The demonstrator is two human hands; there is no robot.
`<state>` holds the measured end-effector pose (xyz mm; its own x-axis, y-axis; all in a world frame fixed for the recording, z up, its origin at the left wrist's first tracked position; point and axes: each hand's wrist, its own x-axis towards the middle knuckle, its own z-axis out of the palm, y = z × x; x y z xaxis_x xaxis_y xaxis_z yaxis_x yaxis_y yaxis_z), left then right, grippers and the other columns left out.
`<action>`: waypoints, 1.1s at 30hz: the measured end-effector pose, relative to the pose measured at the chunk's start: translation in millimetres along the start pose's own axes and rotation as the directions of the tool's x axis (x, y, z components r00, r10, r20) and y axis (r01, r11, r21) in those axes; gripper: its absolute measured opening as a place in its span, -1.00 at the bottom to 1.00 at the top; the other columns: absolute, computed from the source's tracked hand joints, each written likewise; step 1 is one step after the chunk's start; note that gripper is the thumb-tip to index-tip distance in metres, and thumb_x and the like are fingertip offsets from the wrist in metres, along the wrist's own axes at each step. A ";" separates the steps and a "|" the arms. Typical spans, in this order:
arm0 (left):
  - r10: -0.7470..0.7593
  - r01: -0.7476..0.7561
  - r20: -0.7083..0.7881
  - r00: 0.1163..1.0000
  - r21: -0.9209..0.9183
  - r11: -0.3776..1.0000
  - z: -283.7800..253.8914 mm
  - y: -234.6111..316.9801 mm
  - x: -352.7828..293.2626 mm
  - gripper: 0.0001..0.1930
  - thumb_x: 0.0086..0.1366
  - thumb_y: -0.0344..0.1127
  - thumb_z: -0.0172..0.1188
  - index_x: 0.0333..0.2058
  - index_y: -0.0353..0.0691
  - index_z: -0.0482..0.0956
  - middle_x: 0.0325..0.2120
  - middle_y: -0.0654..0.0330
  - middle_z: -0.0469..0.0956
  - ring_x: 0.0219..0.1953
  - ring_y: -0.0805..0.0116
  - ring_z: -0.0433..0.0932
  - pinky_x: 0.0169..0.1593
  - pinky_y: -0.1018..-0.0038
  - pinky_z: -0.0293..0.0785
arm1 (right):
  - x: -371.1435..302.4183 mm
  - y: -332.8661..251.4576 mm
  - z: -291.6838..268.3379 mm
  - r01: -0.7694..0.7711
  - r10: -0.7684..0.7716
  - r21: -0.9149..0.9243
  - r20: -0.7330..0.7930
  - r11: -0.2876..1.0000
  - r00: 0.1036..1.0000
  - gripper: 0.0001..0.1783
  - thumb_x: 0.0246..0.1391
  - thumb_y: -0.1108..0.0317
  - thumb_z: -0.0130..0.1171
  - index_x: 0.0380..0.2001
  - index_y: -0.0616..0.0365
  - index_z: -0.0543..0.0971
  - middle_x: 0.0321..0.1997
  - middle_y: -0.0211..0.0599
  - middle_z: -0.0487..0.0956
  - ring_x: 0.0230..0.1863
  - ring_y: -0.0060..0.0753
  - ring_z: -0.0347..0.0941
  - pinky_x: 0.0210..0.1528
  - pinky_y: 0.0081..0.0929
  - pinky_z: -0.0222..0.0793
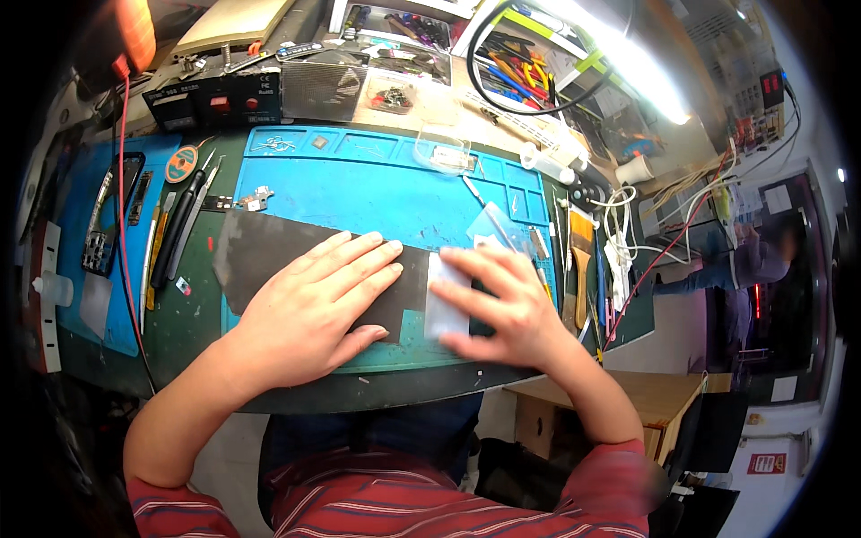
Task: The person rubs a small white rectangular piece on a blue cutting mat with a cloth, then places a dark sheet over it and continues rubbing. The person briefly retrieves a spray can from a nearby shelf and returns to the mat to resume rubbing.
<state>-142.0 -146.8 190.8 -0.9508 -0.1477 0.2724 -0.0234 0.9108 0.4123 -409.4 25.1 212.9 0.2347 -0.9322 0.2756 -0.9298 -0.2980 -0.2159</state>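
My left hand (309, 300) lies flat, fingers stretched out, on a dark grey sheet (269, 240) that looks like sandpaper. The sheet rests on the blue work mat (359, 202). At the sheet's right edge is a flat, pale rectangular panel (439, 316). My right hand (498, 300) is bent over this panel, with fingers toward its far edge and the thumb near its close edge. Motion blurs those fingertips, and the hand covers the panel's right part. Beyond the right hand lies a whitish translucent sheet (495, 224) with a thin pen-like tool (473, 191).
To the left are a phone frame (100, 229), a solder spool (181, 164) and several slim tools. A brush (581, 260) and more hand tools line the right side. A black box (215, 104) and a clear round dish (441, 152) stand behind. A person (762, 255) is far right.
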 end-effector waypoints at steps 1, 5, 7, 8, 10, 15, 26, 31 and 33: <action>0.003 -0.004 0.007 1.000 0.008 1.000 -0.6 0.7 0.6 -0.29 0.37 -0.15 0.44 0.41 -0.30 0.49 0.52 -0.03 0.41 0.60 -0.03 0.31 0.65 -0.01 0.22 | 0.8 5.7 1.8 -0.018 0.018 -0.020 -0.013 1.000 1.000 -0.32 -0.04 0.08 0.63 0.19 0.00 0.78 0.39 -0.07 0.64 0.27 0.08 0.57 0.38 -0.01 0.49; -0.002 0.002 0.003 1.000 -0.001 1.000 -0.7 0.3 -2.2 -0.30 0.38 -0.15 0.43 0.41 -0.30 0.49 0.53 -0.03 0.40 0.60 -0.04 0.31 0.65 -0.01 0.21 | -2.8 -11.4 -0.3 0.010 -0.011 -0.054 -0.018 0.998 1.000 -0.33 0.01 0.04 0.61 0.19 0.02 0.75 0.39 -0.10 0.62 0.28 0.05 0.57 0.30 -0.02 0.54; 0.006 -0.006 -0.010 1.000 -0.004 1.000 1.7 -0.8 -1.8 -0.31 0.39 -0.14 0.43 0.40 -0.31 0.49 0.53 -0.04 0.40 0.60 -0.04 0.31 0.65 -0.01 0.21 | -12.0 -20.9 -10.1 0.081 -0.083 0.063 0.035 0.995 0.996 -0.34 0.02 0.04 0.60 0.18 0.06 0.76 0.40 -0.04 0.62 0.26 0.08 0.59 0.32 -0.04 0.53; 0.003 -0.003 -0.017 1.000 -0.004 1.000 0.7 -0.1 -1.1 -0.32 0.37 -0.16 0.44 0.39 -0.30 0.50 0.51 -0.03 0.42 0.58 -0.05 0.33 0.65 -0.01 0.22 | -12.3 -19.9 -13.6 0.040 -0.041 0.177 0.003 0.983 0.999 -0.33 0.02 0.06 0.60 0.20 0.07 0.76 0.39 -0.02 0.63 0.26 0.08 0.59 0.33 -0.05 0.52; -0.002 0.002 -0.029 1.000 -0.003 1.000 -1.6 2.1 -0.6 -0.33 0.34 -0.18 0.47 0.37 -0.28 0.53 0.47 -0.03 0.46 0.56 -0.07 0.36 0.63 -0.02 0.25 | -13.0 -15.4 -19.9 -0.112 0.134 0.521 -0.005 0.846 0.991 -0.33 0.06 0.19 0.54 0.27 0.13 0.75 0.39 0.04 0.64 0.31 0.01 0.59 0.39 -0.07 0.48; -0.011 -0.007 -0.152 0.988 -0.116 0.993 -14.7 11.9 11.8 -0.43 0.26 -0.31 0.56 0.23 -0.26 0.65 0.21 0.01 0.64 0.37 -0.13 0.54 0.48 0.01 0.46 | -0.9 -21.0 -21.8 -0.205 0.401 0.922 0.332 -0.328 0.854 -0.12 0.54 -0.35 -0.07 0.51 0.20 0.46 0.45 0.03 0.62 0.36 -0.17 0.59 0.28 -0.28 0.44; -0.285 0.303 0.250 0.925 -0.940 0.157 -34.5 41.7 54.0 -0.70 0.65 -0.29 0.28 0.14 -0.41 0.73 -0.18 0.17 0.78 -0.24 0.51 0.71 -0.14 0.48 0.66 | -0.4 -59.6 -20.4 -0.335 0.326 0.722 0.608 -0.605 0.724 -0.03 0.53 -0.49 -0.26 0.57 0.09 0.41 0.45 0.24 0.57 0.27 0.07 0.64 0.15 -0.18 0.55; -0.219 0.280 0.253 0.942 -0.955 0.101 -24.3 35.7 45.6 -0.71 0.62 -0.30 0.31 0.08 -0.46 0.74 -0.29 0.16 0.79 -0.35 0.50 0.70 -0.25 0.50 0.62 | -5.4 -67.4 -18.4 -0.390 0.261 0.660 0.666 -0.642 0.698 0.02 0.53 -0.53 -0.35 0.57 0.09 0.41 0.43 0.31 0.57 0.28 0.06 0.63 0.21 -0.16 0.56; -0.223 0.336 0.299 0.928 -0.930 0.150 -30.0 38.0 48.3 -0.72 0.62 -0.32 0.31 0.08 -0.47 0.73 -0.28 0.15 0.79 -0.33 0.50 0.71 -0.24 0.50 0.63 | -9.1 -67.9 -16.0 -0.384 0.241 0.641 0.670 -0.664 0.702 0.03 0.52 -0.54 -0.35 0.57 0.10 0.41 0.44 0.30 0.57 0.28 0.05 0.63 0.24 -0.16 0.56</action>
<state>-179.5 -130.9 245.7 -0.9692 -0.2251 -0.0998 -0.0359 -0.2719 0.9617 -353.0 57.1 240.0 0.1303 -0.8639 -0.4866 0.7091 0.4242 -0.5633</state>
